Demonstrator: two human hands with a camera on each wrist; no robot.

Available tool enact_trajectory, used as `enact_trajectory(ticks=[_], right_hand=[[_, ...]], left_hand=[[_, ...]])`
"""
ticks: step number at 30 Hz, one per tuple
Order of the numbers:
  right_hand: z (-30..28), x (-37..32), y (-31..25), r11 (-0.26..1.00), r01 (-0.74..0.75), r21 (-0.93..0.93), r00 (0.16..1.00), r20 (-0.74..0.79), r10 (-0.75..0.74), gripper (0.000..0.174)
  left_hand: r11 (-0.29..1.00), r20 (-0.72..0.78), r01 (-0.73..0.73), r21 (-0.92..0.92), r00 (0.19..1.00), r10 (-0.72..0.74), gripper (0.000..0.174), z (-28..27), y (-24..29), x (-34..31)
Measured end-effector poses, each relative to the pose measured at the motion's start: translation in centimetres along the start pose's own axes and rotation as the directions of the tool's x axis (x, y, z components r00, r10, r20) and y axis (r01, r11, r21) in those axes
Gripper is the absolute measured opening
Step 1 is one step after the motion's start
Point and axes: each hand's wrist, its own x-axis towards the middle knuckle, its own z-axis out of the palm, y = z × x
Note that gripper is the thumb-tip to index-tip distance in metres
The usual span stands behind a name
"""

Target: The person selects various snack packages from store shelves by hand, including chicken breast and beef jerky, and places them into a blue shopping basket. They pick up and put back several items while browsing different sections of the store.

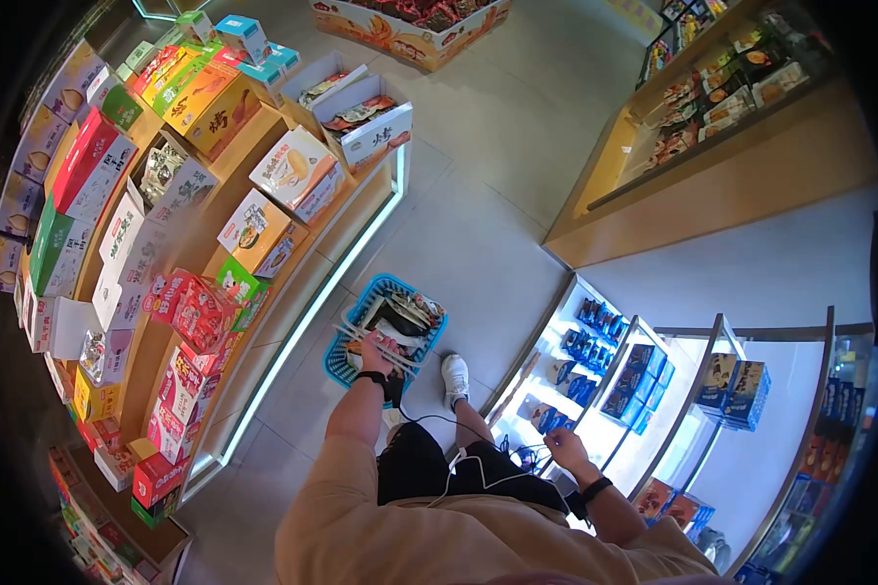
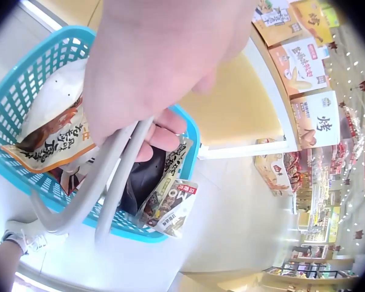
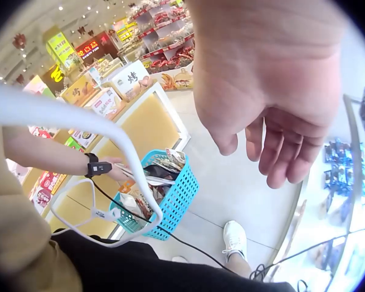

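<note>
My left hand (image 1: 379, 353) grips the pale handles (image 2: 118, 176) of a blue plastic shopping basket (image 1: 334, 366). Several packaged snacks fill the basket, among them an orange and white pouch (image 2: 64, 137), a black pack (image 2: 143, 182) and a small pack with red print (image 2: 177, 210). The basket hangs in front of my legs. My right hand (image 3: 277, 115) holds nothing, its fingers loosely bent, and hangs by my right side near the lit shelves. In the head view the right hand (image 1: 568, 450) overlaps the lower shelf area.
A curved tiered display (image 1: 234, 429) of boxed snacks stands on the left. On the right are lit shelves (image 1: 580, 429) with blue packs (image 1: 639, 380). A large carton (image 1: 415, 34) sits on the floor ahead. Cables (image 3: 188, 246) cross in front of my body.
</note>
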Motion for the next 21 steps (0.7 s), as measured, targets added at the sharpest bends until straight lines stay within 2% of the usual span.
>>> enact_trajectory(ticks=[2,3,4,5,7,8,10,11,13,15,16,18,19,20,21], right_hand=[[0.2,-0.5,-0.6,0.999,0.007,0.054,1.000,-0.029,-0.006,0.037],[0.1,0.0,-0.6,0.999,0.027,0.044,0.999,-0.048,-0.025,0.037],[0.0,0.0,-0.2,0.999,0.017,0.031,0.999,-0.044,-0.015,0.037],[-0.3,-0.2,-0.7,0.992,-0.036,0.119,0.998,-0.051,0.042,0.038],[-1.8,0.1,-1.9,0.986,-0.017,0.163,0.994,-0.103,0.035,0.034],[-2.6,0.8,-2.0,0.984,-0.002,0.181,0.991,-0.135,0.027,0.031],[-4.8,2.0,-3.2,0.953,0.033,0.301,0.983,-0.181,0.023,0.028],[-5.3,3.2,-2.7,0.938,0.119,0.326,0.973,-0.228,-0.044,0.027],[-5.0,7.8,-1.2,0.893,0.124,0.433,0.973,-0.231,-0.023,0.029],[-7.7,10.0,-1.2,0.869,0.102,0.485,0.971,-0.237,0.018,0.031],[-9.5,11.5,-1.8,0.814,0.122,0.568,0.970,-0.240,0.022,0.031],[-12.7,15.7,-1.9,0.695,-0.015,0.718,0.987,-0.100,0.124,0.036],[-11.8,19.7,0.1,0.648,-0.056,0.760,0.985,-0.065,0.161,0.037],[-14.0,21.2,-0.2,0.572,-0.101,0.814,0.976,-0.030,0.215,0.036],[-14.8,23.7,0.9,0.589,-0.092,0.803,0.977,-0.043,0.211,0.037]], left_hand=[[0.999,0.028,0.034,0.018,0.999,-0.034,0.025,0.7,-0.4,1.0],[0.998,0.185,0.049,0.029,0.981,-0.053,0.023,0.7,-0.4,1.6],[0.999,0.101,0.036,0.036,0.994,-0.040,0.023,2.6,-0.5,-0.1],[0.998,0.084,0.060,0.001,0.995,-0.060,0.022,3.5,-0.9,-1.0],[0.997,0.053,0.078,0.024,0.995,-0.079,0.022,7.1,-1.2,-3.6],[0.992,0.190,0.122,0.038,0.974,-0.127,0.021,9.2,-1.3,-5.1],[0.990,0.226,0.140,0.037,0.963,-0.144,0.021,14.2,-1.6,-9.7],[0.991,0.237,0.119,0.064,0.963,-0.131,0.022,15.9,-2.0,-10.5],[0.983,0.236,0.135,0.127,0.958,-0.162,0.024,19.9,-1.9,-12.4],[0.976,0.244,0.153,0.157,0.951,-0.188,0.026,22.7,-3.0,-13.8],[0.970,0.225,0.122,0.210,0.959,-0.170,0.026,23.1,-3.8,-15.0],[0.967,0.215,0.080,0.241,0.968,-0.133,0.025,27.0,-4.4,-15.9],[0.962,0.266,0.100,0.254,0.949,-0.169,0.025,28.0,-4.5,-15.2],[0.956,0.169,0.097,0.277,0.975,-0.148,0.027,30.3,-5.0,-16.0],[0.957,0.218,0.088,0.275,0.964,-0.151,0.027,32.5,-5.3,-16.2]])
